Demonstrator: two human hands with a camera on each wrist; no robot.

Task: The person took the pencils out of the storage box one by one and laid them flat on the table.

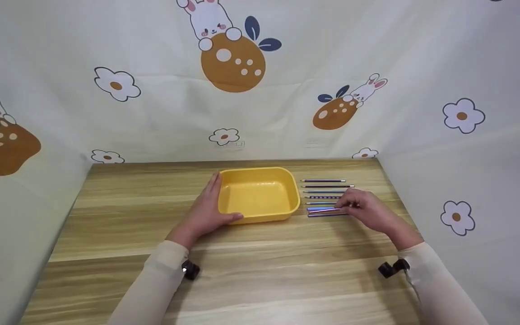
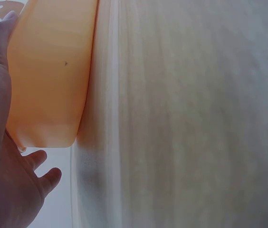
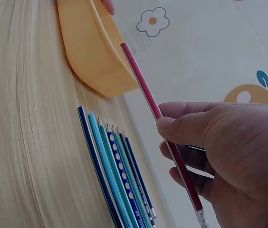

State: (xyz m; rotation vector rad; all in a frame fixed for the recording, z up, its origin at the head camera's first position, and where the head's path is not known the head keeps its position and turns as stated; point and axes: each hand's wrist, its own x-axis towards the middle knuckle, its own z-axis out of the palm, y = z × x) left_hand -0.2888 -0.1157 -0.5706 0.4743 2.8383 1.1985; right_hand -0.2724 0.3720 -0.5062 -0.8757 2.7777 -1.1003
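Note:
A yellow plastic box (image 1: 260, 198) stands on the table, its inside bare. My left hand (image 1: 208, 210) grips its left end, thumb over the near wall and fingers along the left side; the left wrist view shows the box's outer wall (image 2: 53, 76) against the thumb. With thumb and fingers my right hand (image 3: 234, 152) pinches a red pencil (image 3: 143, 90), tilted above the other pencils, its white end (image 3: 201, 218) low in the right wrist view. Below it lie several pencils in a row, among them a dark blue one (image 3: 98, 164), a light blue one (image 3: 106, 164) and a dotted one (image 3: 121, 168).
The row of pencils lies just right of the box, roughly parallel to one another. The wood-grain table (image 1: 260, 275) is bounded by a printed curtain (image 1: 160, 117) at the back and both sides.

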